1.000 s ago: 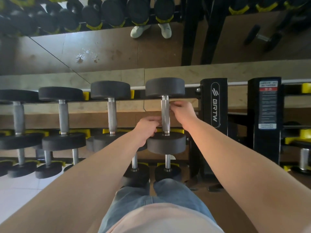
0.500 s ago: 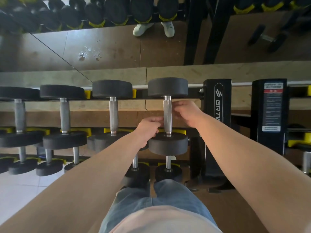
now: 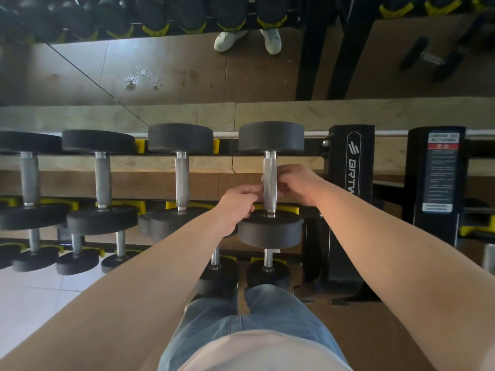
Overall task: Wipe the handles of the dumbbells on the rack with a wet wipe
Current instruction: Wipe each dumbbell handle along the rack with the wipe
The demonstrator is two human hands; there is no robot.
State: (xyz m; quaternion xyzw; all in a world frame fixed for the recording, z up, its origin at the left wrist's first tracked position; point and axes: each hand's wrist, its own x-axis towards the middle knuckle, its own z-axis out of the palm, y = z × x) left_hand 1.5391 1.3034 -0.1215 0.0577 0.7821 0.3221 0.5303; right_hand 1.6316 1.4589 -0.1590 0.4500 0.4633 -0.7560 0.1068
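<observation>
Here, left hand [image 3: 239, 203], right hand [image 3: 297, 183], gripping handle [image 3: 270, 167]

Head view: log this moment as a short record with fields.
dumbbell: rightmost on the top tier, lying in the rack
handle: metal, between both hands
left hand: fingers curled at the handle's lower left; grip unclear
right hand: fingers curled round the handle's upper right
wipe: not clearly visible
other dumbbells: three, to the left
rack post: black, right of the hands
</observation>
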